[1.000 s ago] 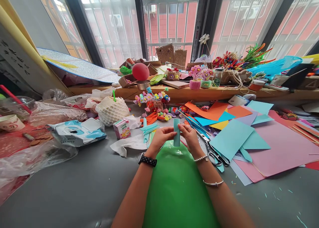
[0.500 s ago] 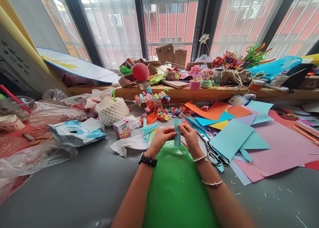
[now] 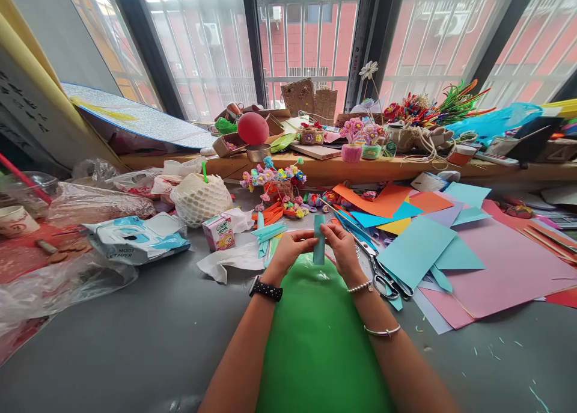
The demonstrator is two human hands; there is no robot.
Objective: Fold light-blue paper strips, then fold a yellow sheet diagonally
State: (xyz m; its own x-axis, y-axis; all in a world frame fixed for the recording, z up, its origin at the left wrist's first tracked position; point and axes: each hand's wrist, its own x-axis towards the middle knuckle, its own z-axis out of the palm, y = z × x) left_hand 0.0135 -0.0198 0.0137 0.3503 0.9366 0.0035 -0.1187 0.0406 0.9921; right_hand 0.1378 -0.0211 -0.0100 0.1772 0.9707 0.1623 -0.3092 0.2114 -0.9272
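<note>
Left hand [image 3: 291, 250] and right hand [image 3: 343, 247] keep pinched grips on the nearly unmoved teal paper strip [image 3: 318, 253]; work seems paused.

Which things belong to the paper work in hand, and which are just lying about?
Likely used:
narrow turquoise paper strip, between left hand and right hand
silver metal scissors
rectangular turquoise paper sheet

Probably lying about:
white paper cup
small pink cardboard box

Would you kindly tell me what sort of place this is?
Probably a craft workspace, judging by the scissors, the coloured sheets and the teal paper strip held up in front.
</note>
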